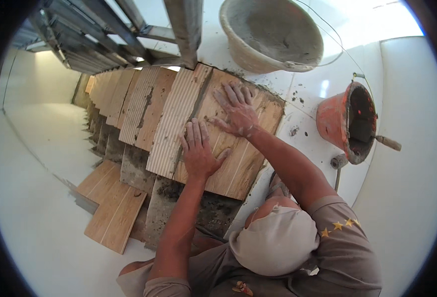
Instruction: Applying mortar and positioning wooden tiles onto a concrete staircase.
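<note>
My left hand (pixel 201 153) lies with fingers spread near the seam between a ribbed tread strip (pixel 171 131) and a wood-patterned tile (pixel 221 175) on the top step. Farther right and higher, my right hand (pixel 236 109) presses flat on the same wood-patterned tile, fingers apart. Both hands are dusted with pale grey and hold nothing. Grey mortar shows along the tile's far and right edges. Loose wood-patterned boards (pixel 109 213) lie lower left, beside rough bare steps (pixel 136 166).
Tiled steps (pixel 112 99) descend leftward beside a metal railing (pixel 184 29). A large mortar tub (pixel 270 39) stands above, an orange bucket (pixel 330 119) at right with a wooden-handled tool (pixel 389 143) and a roller-like tool (pixel 338 161) nearby. White walls (pixel 397 163) flank the work area.
</note>
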A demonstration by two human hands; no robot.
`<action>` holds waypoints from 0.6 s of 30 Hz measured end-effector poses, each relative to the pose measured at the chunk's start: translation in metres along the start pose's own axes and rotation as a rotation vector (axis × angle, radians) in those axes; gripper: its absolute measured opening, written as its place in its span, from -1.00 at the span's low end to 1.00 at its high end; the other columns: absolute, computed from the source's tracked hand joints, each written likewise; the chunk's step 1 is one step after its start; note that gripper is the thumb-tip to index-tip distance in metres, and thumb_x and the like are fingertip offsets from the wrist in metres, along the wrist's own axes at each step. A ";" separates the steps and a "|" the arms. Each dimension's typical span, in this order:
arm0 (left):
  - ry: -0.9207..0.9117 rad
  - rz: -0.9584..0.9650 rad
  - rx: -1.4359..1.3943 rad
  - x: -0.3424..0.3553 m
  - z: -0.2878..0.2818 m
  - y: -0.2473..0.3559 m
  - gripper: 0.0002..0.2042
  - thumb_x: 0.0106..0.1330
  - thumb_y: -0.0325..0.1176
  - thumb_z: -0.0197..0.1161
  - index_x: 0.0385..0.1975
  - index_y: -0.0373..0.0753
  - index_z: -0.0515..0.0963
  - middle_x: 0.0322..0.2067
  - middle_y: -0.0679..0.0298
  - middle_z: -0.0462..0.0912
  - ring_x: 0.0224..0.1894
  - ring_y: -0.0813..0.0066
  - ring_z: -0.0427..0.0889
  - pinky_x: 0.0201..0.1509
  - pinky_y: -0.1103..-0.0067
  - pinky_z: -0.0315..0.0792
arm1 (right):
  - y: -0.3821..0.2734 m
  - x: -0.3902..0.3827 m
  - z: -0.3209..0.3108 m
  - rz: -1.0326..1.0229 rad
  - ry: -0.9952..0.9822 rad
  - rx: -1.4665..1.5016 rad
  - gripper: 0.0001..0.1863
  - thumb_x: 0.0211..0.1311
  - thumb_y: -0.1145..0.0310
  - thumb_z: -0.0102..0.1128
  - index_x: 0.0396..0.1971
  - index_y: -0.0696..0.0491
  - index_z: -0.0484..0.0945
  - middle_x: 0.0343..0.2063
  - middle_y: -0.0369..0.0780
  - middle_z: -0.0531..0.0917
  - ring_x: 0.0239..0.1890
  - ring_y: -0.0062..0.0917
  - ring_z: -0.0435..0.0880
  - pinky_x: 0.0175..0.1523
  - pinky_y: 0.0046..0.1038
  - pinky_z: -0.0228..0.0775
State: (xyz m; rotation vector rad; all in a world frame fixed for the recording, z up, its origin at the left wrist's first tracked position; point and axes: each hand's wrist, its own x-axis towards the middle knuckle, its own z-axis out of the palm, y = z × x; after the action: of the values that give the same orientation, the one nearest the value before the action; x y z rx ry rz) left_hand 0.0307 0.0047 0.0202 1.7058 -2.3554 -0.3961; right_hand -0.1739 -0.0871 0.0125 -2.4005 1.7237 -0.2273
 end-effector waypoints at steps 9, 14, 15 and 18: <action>-0.021 0.008 0.060 -0.003 -0.001 -0.002 0.22 0.32 0.52 0.19 0.66 -0.45 -0.02 0.69 -0.20 -0.06 0.74 -0.18 -0.15 0.71 -0.14 -0.23 | -0.008 0.001 0.001 -0.002 0.020 0.049 0.04 0.35 -0.48 0.10 0.66 -0.13 0.25 0.68 -0.02 0.13 0.73 -0.04 -0.01 0.74 0.16 -0.32; -0.057 -0.014 0.092 -0.007 0.000 0.001 0.23 0.32 0.53 0.19 0.67 -0.43 -0.04 0.69 -0.20 -0.07 0.74 -0.19 -0.14 0.69 -0.19 -0.22 | -0.004 -0.005 0.005 0.007 0.044 0.055 0.06 0.34 -0.49 0.11 0.66 -0.10 0.24 0.67 -0.03 0.14 0.71 -0.04 0.02 0.74 0.15 -0.30; -0.061 -0.008 0.093 -0.006 0.000 -0.001 0.23 0.32 0.53 0.19 0.67 -0.43 -0.04 0.69 -0.20 -0.07 0.74 -0.19 -0.14 0.69 -0.19 -0.22 | -0.002 -0.003 0.002 -0.001 0.042 0.060 0.05 0.34 -0.48 0.10 0.66 -0.09 0.24 0.67 -0.03 0.16 0.71 -0.04 0.03 0.74 0.14 -0.29; -0.037 0.003 0.120 0.000 0.002 -0.001 0.24 0.31 0.55 0.18 0.67 -0.44 -0.03 0.69 -0.21 -0.08 0.74 -0.19 -0.14 0.69 -0.20 -0.25 | -0.004 -0.002 -0.001 0.000 0.045 0.079 0.04 0.35 -0.45 0.12 0.65 -0.08 0.25 0.66 -0.03 0.17 0.71 -0.04 0.03 0.74 0.14 -0.29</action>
State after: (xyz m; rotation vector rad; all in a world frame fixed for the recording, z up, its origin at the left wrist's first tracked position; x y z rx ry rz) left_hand 0.0314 0.0048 0.0178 1.7610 -2.4536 -0.2937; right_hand -0.1707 -0.0836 0.0144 -2.3564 1.7003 -0.3449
